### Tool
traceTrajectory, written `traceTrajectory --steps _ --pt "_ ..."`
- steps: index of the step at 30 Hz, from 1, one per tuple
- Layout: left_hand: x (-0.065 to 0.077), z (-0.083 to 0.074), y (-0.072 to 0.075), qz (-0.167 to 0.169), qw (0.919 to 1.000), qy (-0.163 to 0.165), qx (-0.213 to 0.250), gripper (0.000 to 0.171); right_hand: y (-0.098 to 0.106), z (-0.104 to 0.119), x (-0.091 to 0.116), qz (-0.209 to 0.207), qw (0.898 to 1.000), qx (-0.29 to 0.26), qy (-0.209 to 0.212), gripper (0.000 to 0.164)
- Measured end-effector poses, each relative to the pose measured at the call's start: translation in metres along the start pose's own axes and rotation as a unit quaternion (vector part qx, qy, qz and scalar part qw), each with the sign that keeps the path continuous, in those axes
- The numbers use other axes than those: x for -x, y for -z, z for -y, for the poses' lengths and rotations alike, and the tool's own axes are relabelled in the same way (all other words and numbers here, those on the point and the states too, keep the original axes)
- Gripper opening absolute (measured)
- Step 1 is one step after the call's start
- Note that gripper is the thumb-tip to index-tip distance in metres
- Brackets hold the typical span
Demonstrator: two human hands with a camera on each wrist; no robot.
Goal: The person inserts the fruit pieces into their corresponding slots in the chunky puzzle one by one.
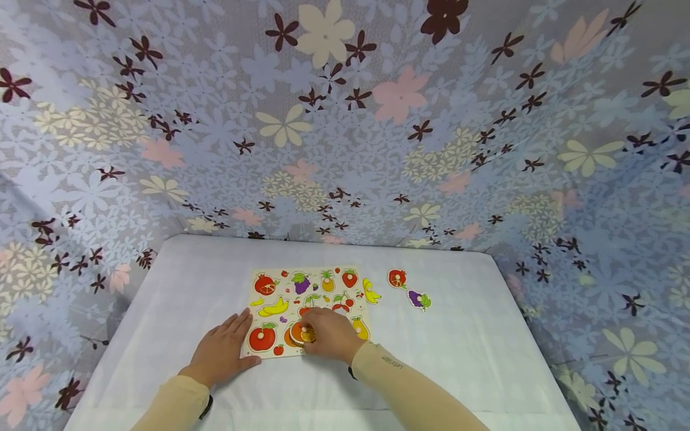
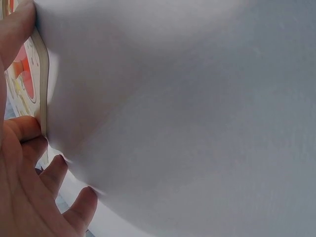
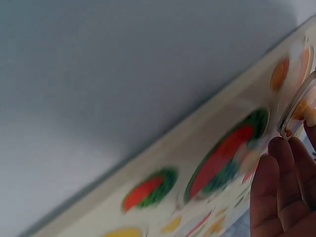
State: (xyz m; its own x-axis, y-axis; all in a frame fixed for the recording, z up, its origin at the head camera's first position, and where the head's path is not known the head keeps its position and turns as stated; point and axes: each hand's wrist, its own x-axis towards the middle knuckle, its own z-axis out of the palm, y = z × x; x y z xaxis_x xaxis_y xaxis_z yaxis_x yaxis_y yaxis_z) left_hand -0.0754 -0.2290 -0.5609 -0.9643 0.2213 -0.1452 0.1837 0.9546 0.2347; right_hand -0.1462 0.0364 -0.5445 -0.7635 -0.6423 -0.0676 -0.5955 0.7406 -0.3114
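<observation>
A wooden fruit puzzle board lies on the white-covered table. Over its lower middle my right hand pinches an orange puzzle piece, tilted above the orange picture on the board. In the right wrist view the piece is held at the fingertips, close to the watermelon piece. Along the board's left edge rests my left hand, fingers extended. The left wrist view shows its thumb and index finger touching the board's edge, other fingertips on the cloth. The apple piece is beside it.
Right of the board lie loose pieces: a banana at its edge, a pomegranate and grapes. A pear shows on the board beyond my right hand. Flowered fabric surrounds the table's back and sides.
</observation>
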Motion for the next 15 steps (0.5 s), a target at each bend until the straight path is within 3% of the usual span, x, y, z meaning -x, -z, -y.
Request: traceTrajectory --steps 15 --pt "-0.0010 0.0018 -0.0065 -0.017 0.9998 0.004 -0.002 0.100 -0.0104 0.0100 -0.0073 0.019 0.999 0.035 0.027 0.040"
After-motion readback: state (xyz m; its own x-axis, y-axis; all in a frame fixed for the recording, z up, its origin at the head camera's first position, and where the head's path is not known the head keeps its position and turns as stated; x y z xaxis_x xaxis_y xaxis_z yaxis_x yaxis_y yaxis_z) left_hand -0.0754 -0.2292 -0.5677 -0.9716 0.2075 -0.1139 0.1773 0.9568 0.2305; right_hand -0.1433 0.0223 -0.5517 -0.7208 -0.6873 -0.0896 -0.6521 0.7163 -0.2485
